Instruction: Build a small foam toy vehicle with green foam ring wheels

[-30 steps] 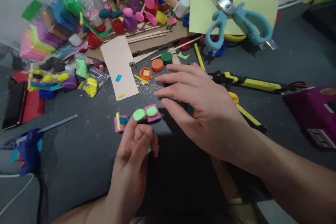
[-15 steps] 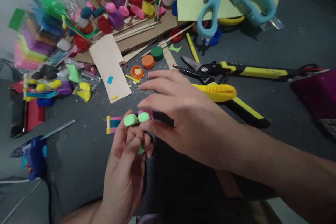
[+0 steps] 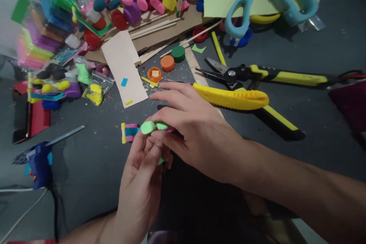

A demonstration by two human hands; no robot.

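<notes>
Well, my left hand (image 3: 143,175) is closed in a pinch on the foam piece (image 3: 132,130), fingertips bunched under it and holding it just above the table (image 3: 85,183). The piece is small: pink and teal strips, a yellow stick (image 3: 123,132) across its far-left end, and two green pads (image 3: 148,127) on top. My right hand (image 3: 197,133) comes in from the right, forefinger and thumb at the right-hand pad, the other fingers spread loose over the table. Whether it pinches or only touches, I cannot tell — its own fingers hide the contact.

I judge the piece very light and soft. Foam like this should dent under a hard squeeze, and the strips look floppy rather than stiff, so the free left end would droop if held only from the right. The pads and stick look stuck on; they seem the weak spots, likely to peel if pulled sideways. The flat strips between stick and pads are where I would hold it — a light grip, top and bottom.

A yellow knife (image 3: 231,99) lies just beyond the right hand, and a blue glue gun (image 3: 37,162) sits well apart to the left.
</notes>
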